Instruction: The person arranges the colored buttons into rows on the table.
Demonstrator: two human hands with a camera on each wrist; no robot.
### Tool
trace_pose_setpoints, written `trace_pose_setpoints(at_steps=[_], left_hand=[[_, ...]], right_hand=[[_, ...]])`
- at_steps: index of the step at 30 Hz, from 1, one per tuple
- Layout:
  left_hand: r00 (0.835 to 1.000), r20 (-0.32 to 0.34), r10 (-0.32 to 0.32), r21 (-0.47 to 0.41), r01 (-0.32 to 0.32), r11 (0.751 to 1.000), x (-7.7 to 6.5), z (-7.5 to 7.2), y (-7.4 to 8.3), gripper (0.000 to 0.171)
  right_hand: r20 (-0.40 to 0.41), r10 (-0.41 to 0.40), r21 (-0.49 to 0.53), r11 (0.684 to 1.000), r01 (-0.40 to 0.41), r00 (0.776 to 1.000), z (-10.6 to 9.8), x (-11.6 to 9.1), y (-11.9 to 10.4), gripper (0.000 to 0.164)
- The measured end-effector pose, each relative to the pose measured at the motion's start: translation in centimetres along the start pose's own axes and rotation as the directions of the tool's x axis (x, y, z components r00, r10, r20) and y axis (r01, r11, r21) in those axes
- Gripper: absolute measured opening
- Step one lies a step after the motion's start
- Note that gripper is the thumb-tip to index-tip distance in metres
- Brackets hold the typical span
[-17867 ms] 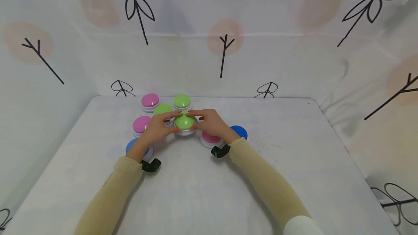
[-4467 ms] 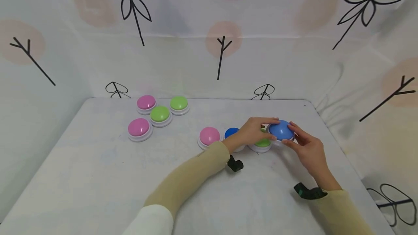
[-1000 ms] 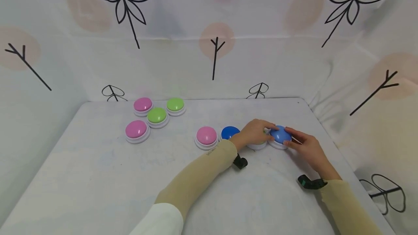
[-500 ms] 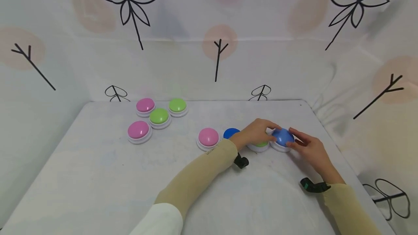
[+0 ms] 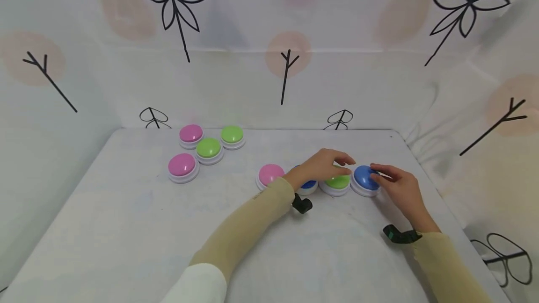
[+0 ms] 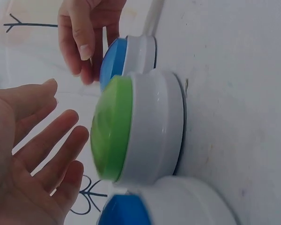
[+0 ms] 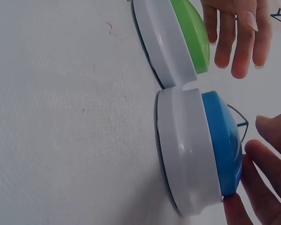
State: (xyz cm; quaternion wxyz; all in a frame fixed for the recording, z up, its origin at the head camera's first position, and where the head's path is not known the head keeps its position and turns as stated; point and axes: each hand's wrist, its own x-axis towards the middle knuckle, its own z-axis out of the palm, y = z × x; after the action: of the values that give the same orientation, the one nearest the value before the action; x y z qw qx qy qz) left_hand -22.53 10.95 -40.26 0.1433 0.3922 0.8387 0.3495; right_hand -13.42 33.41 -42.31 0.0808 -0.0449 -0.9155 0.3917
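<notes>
A push button with a light-blue dome (image 5: 365,177) and white base sits on the table at the right end of a row. My right hand (image 5: 402,193) is at its right side, fingers loosely bent; in the right wrist view its fingertips (image 7: 234,208) are right at the dome's edge. My left hand (image 5: 324,166) hovers over a green push button (image 5: 338,182), holding nothing; its fingers are spread and apart from the dome in the left wrist view. Left of the green one are a darker blue push button (image 5: 309,186), partly hidden under my left wrist, and a pink one (image 5: 271,174).
At the back left stands a loose group: two pink push buttons (image 5: 191,134) and two green push buttons (image 5: 208,148). The white table (image 5: 139,228) ends at a patterned cloth (image 5: 236,83) behind and on both sides.
The green button, earlier held by both hands among the back-left group, and the light-blue one now stand in the right row. The light-blue one was lowered; the left hand has just left it, moving left.
</notes>
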Motion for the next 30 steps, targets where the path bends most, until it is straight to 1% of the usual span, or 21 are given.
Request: trace_pose_setpoints(at_steps=[3,5,7,10,12,15,17,19,22,24,26,28,30], left_hand=[[0.999,0.01,0.031,-0.027,-0.031,0.999,-0.6,-0.8,-0.5,0.035],[0.999,0.003,0.043,-0.034,-0.042,0.999,-1.1,-1.3,-0.8,0.035],[0.999,-0.015,0.046,-0.041,-0.046,0.998,-1.7,-1.9,-1.0,0.035],[0.998,-0.055,0.042,-0.051,-0.045,0.998,-2.5,-2.7,-1.5,0.034],[0.996,-0.08,0.032,-0.061,-0.037,0.997,-3.2,-3.2,-1.9,0.033],[0.994,-0.111,0.015,-0.07,-0.022,0.997,-4.3,-3.9,-2.8,0.03],[0.992,-0.124,0.0,-0.075,-0.01,0.997,-5.2,-4.4,-3.3,0.028],[0.991,-0.135,-0.02,-0.077,0.01,0.997,-6.1,-4.9,-3.9,0.028],[0.987,-0.152,-0.059,-0.075,0.048,0.996,-7.4,-5.6,-5.1,0.029],[0.982,-0.167,-0.085,-0.065,0.075,0.995,-8.3,-6.1,-6.0,0.031],[0.978,-0.183,-0.1,-0.058,0.091,0.994,-9.1,-6.6,-6.8,0.031],[0.974,-0.195,-0.118,-0.054,0.109,0.993,-10.0,-7.2,-7.3,0.031],[0.97,-0.21,-0.12,-0.051,0.112,0.992,-10.8,-7.6,-7.9,0.031]], right_hand=[[-0.027,0.02,-0.004,1.0,-0.02,0.999,0.2,0.1,-0.4,0.045],[-0.032,0.019,-0.009,1.0,-0.019,0.999,0.3,0.2,-0.7,0.044],[-0.038,0.001,-0.022,1.0,-0.001,0.999,0.4,0.3,-0.9,0.043],[-0.05,-0.048,-0.027,0.999,0.047,0.998,0.7,0.6,-1.2,0.039],[-0.05,-0.077,-0.012,0.997,0.077,0.996,0.9,0.9,-1.5,0.037],[-0.043,-0.092,0.012,0.996,0.093,0.995,1.4,1.2,-2.0,0.034],[-0.022,-0.107,0.027,0.994,0.108,0.994,1.8,1.4,-2.3,0.033],[-0.018,-0.106,0.032,0.994,0.107,0.994,2.2,1.5,-2.7,0.032],[0.004,-0.139,0.047,0.989,0.139,0.99,2.9,1.9,-3.4,0.031],[0.008,-0.137,0.048,0.989,0.136,0.991,3.6,2.0,-4.0,0.031],[0.024,-0.147,0.047,0.988,0.146,0.989,4.2,2.1,-4.5,0.03],[0.036,-0.14,0.057,0.989,0.137,0.99,4.9,2.1,-5.1,0.03],[0.058,-0.141,0.079,0.987,0.136,0.988,5.5,2.2,-5.7,0.029]])
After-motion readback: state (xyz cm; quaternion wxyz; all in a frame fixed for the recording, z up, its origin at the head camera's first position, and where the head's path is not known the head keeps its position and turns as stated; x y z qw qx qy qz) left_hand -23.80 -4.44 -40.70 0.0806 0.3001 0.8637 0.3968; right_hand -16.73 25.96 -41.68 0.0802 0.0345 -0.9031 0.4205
